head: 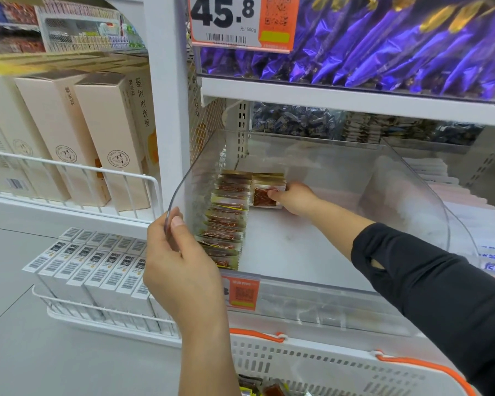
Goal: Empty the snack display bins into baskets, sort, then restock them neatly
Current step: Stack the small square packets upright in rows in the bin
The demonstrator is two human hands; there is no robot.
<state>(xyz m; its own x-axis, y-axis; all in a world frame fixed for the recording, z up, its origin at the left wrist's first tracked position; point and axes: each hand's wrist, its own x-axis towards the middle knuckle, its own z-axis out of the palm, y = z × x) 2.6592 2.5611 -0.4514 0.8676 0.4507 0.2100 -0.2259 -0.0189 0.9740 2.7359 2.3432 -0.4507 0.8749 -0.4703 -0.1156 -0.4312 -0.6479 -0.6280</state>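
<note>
Head view, my left hand (pixel 180 270): at 8 o'clock of the frame, thumb and fingers pinch the curved left wall of the clear bin (pixel 312 247); I judge this steadies it while I reach in.
Head view, my right hand (pixel 293 197): near the center, arm stretched deep inside the bin, fingers curled round a small stack of packets (pixel 265 192) standing on edge at the back.
Head view, packet row (pixel 226 221): 1 tidy row stands upright along the left wall, running from the back toward 7 o'clock; the stack I hold starts a 2nd row just beside it, so the faces line up.
Head view, bin floor: bare from the center toward 3 o'clock, so restocking looks barely begun.
Head view, basket (pixel 312 364): white with orange handles at 6 o'clock, directly below the bin; a few loose packets show inside, within easy reach.
Head view, price tag (pixel 240 292): orange, clipped on the front lip.
Head view, purple snacks (pixel 383 47): fill the bin above at 1 o'clock.
</note>
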